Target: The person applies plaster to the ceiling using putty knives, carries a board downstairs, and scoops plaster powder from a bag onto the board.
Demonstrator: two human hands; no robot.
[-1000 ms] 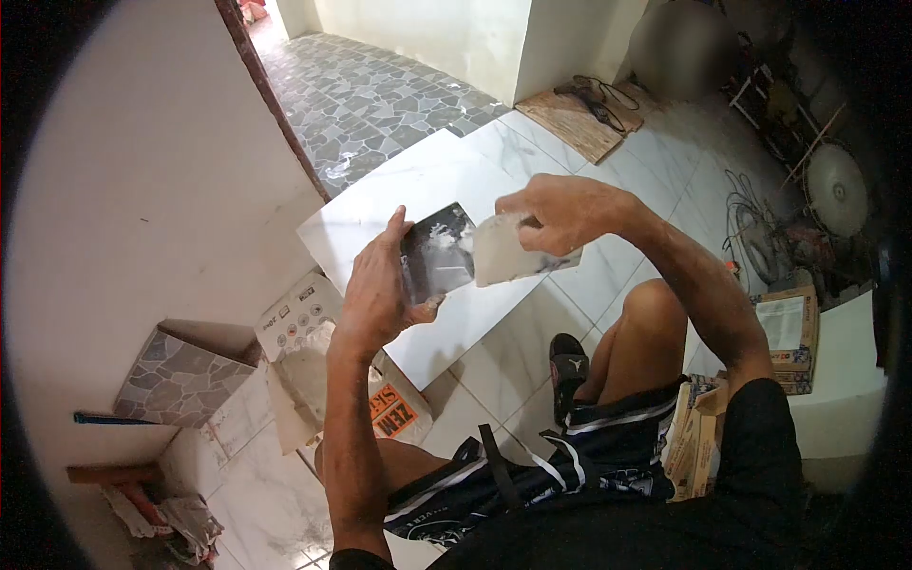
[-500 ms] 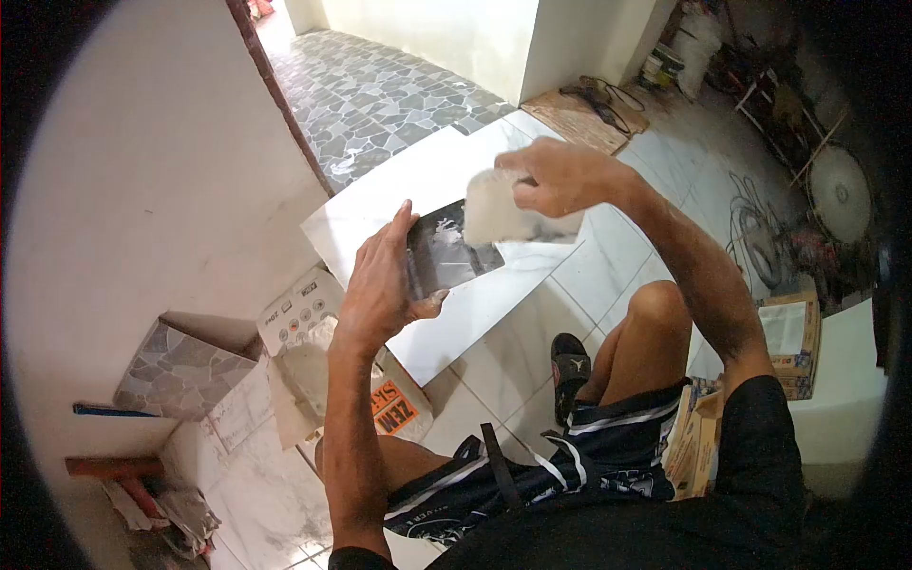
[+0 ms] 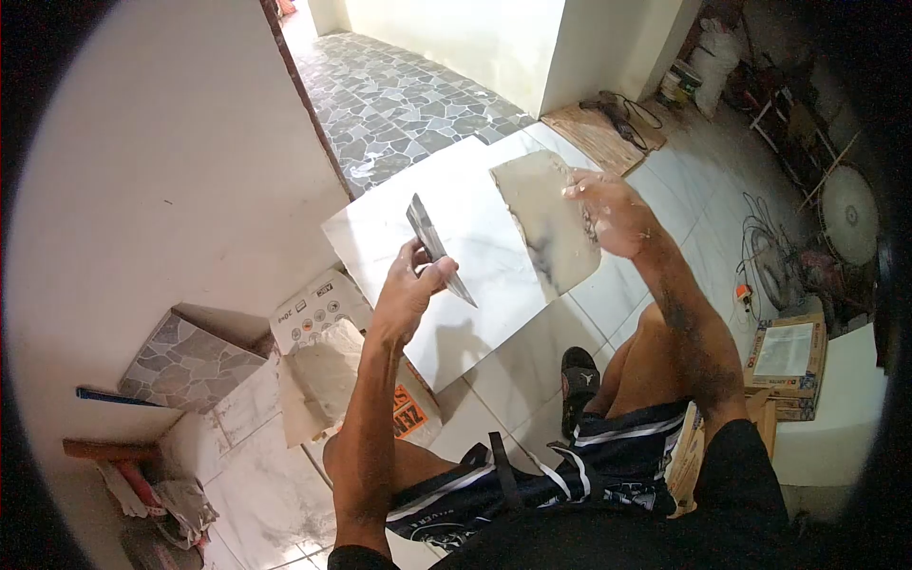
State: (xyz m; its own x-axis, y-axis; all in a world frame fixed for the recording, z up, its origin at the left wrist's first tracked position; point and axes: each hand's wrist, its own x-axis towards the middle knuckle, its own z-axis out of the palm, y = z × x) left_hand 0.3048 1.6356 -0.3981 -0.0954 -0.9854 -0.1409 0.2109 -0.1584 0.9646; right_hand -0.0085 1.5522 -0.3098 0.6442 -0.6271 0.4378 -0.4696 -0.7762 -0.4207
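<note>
Tilted almost edge-on over a large white marbled tile (image 3: 484,252) is a thin grey metal-looking plate, perhaps a flat trowel (image 3: 439,249). My left hand (image 3: 408,294) is closed around its middle, thumb on the near side. My right hand (image 3: 613,211) grips the right edge of a beige, mortar-coated flat piece (image 3: 546,223), probably a tile piece. Its surface is smooth, with rough edges and a dark smear low on the left. Pale mortar specks my right fingers and wrist. Whether the coated piece rests on the white tile I cannot tell.
An opened cement bag (image 3: 323,366) lies left of my knee, near a leaning patterned tile (image 3: 190,361). Tile boxes (image 3: 784,356) stand at the right. A power tool with a cord (image 3: 617,119) rests on a board (image 3: 579,133). A round fan-like guard (image 3: 848,207) is farther right.
My left hand has turned the plate from face-up to nearly edge-on. My right hand has moved right and slightly down, and the beige piece now shows more of its coated face.
</note>
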